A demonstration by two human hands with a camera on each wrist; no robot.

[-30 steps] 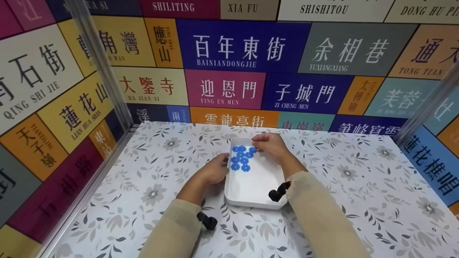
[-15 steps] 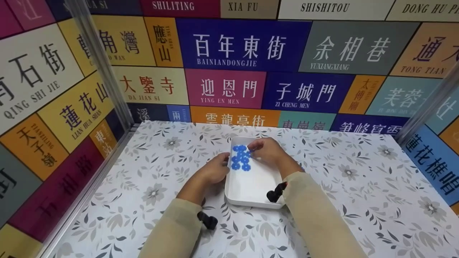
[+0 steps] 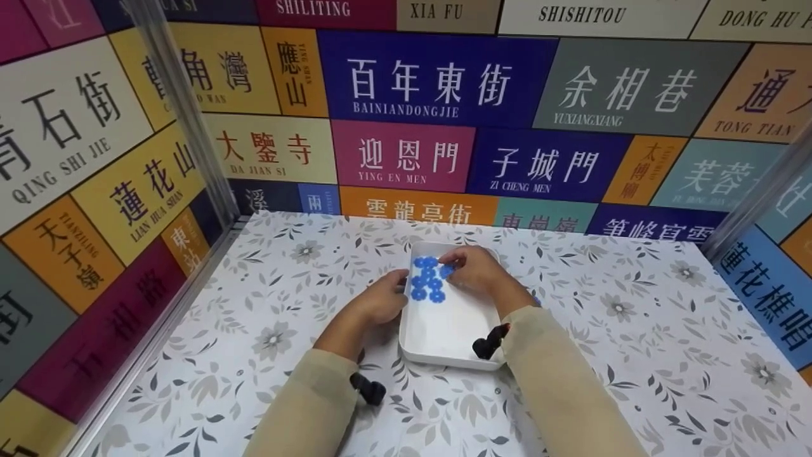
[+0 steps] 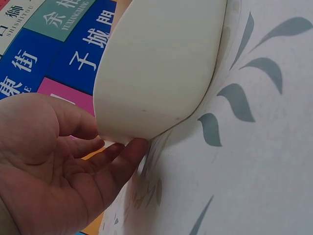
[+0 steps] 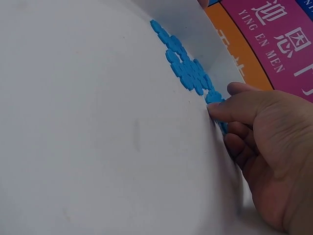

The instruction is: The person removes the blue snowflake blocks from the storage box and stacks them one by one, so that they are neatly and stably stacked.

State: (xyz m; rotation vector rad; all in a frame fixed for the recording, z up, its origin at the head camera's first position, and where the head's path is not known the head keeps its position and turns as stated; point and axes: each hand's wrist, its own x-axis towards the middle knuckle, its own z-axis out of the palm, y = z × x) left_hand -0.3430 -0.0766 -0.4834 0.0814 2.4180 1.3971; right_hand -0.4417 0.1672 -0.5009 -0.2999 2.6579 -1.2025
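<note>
A shallow white tray (image 3: 453, 330) stands on the table in the head view. In its far left part lies a cluster of joined blue flower-shaped discs (image 3: 426, 282). My right hand (image 3: 477, 270) reaches over the tray's right side and pinches a blue flower-shaped disc (image 5: 213, 97) between thumb and fingers, right at the cluster's edge. Fingers partly cover that disc. On the opposite side, my left hand (image 3: 382, 299) holds the tray by its outer wall. The left wrist view has the thumb by the rim and the fingertips (image 4: 137, 147) low on the wall (image 4: 151, 73).
A white tablecloth (image 3: 273, 343) with grey flowers and leaves covers the table. Panels of coloured street-name signs (image 3: 438, 82) rise behind and at both sides. A small blue patch (image 3: 536, 302) shows beside the right cuff. Black wrist cameras (image 3: 368, 388) sit at both cuffs.
My right hand has moved from the tray's far right edge slightly nearer and in over the tray, its fingers at the cluster. The left hand and the tray keep their places.
</note>
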